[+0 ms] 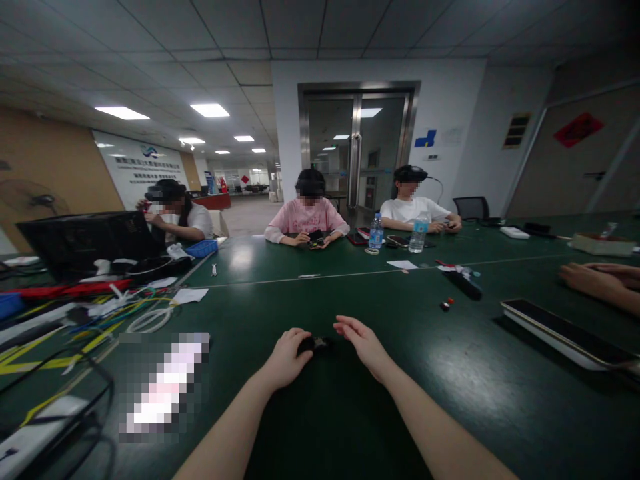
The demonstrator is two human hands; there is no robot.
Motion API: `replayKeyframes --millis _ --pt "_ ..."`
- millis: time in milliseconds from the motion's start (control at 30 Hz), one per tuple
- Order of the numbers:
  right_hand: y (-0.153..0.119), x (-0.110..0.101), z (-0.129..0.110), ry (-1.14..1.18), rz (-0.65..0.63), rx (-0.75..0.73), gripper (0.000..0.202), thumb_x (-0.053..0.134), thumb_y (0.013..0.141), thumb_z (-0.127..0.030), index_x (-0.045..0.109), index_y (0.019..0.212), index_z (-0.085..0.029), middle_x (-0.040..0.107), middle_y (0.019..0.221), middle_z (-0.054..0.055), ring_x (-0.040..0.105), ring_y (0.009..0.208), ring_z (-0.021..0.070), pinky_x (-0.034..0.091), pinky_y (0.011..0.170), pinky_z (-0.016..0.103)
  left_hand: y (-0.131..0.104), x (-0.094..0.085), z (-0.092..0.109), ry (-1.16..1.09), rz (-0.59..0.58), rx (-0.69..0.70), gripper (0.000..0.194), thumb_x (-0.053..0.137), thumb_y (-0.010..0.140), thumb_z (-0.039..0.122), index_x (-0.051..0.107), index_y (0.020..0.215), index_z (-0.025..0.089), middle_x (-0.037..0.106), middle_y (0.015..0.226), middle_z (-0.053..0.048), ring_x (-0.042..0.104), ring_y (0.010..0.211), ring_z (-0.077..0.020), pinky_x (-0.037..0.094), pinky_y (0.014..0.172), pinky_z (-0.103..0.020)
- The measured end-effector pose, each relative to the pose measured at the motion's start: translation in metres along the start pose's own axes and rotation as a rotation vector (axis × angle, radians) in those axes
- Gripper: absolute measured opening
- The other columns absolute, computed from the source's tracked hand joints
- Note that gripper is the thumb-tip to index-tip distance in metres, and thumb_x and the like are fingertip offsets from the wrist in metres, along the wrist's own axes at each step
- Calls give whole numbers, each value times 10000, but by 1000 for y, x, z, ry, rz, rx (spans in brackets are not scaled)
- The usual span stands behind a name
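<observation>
Head view | left hand (289, 359): thumb and fingers closed around left end of small black object (321, 343), at or just above green table (240, 310), seemingly to steady it | right hand (364, 345): loosely open, nothing seen inside, just beside, probably for easy access

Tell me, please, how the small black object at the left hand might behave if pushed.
The object is probably light, looking smaller than the left hand. It seems unlikely to tip, lying low on the table. The table's sheen suggests it might slide.
</observation>
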State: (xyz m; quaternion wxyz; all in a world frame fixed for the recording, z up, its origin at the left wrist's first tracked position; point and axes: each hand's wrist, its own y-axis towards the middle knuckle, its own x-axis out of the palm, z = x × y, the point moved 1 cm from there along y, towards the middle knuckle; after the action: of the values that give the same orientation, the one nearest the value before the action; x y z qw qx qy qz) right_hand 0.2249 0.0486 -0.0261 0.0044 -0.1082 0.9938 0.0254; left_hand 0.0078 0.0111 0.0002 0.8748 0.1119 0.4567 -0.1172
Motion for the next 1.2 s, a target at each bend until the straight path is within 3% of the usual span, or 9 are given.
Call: replayKeyframes --millis 467,767,1200 --pt "7 -1 13 -73 -29 -74 326 476 824 -338 582 1121 -256 634 1119 29 560 1071 198 407 949 373 2 4 -1 51 32 -58 559 396 858 535 482 1273 170 410 1347 -90 364 1238 -252 326 1030 -366" --pt "7 0 13 -99 -35 -83 311 469 826 -312 595 1102 -244 636 1110 25 564 1060 189 407 951 376 4 4 -1 64 13 -42 391 398 878 417 566 1157 202 459 1299 -72 375 1230 -232 298 1047 -385" --pt "3 1 6 -83 -6 -58 289 514 796 -330 634 1035 -221 657 1064 38 579 1029 197 417 936 372 0 0 2 19 13 -24 334 440 863 366 558 1130 203 482 1267 -64 409 1195 -218 322 1028 -366"
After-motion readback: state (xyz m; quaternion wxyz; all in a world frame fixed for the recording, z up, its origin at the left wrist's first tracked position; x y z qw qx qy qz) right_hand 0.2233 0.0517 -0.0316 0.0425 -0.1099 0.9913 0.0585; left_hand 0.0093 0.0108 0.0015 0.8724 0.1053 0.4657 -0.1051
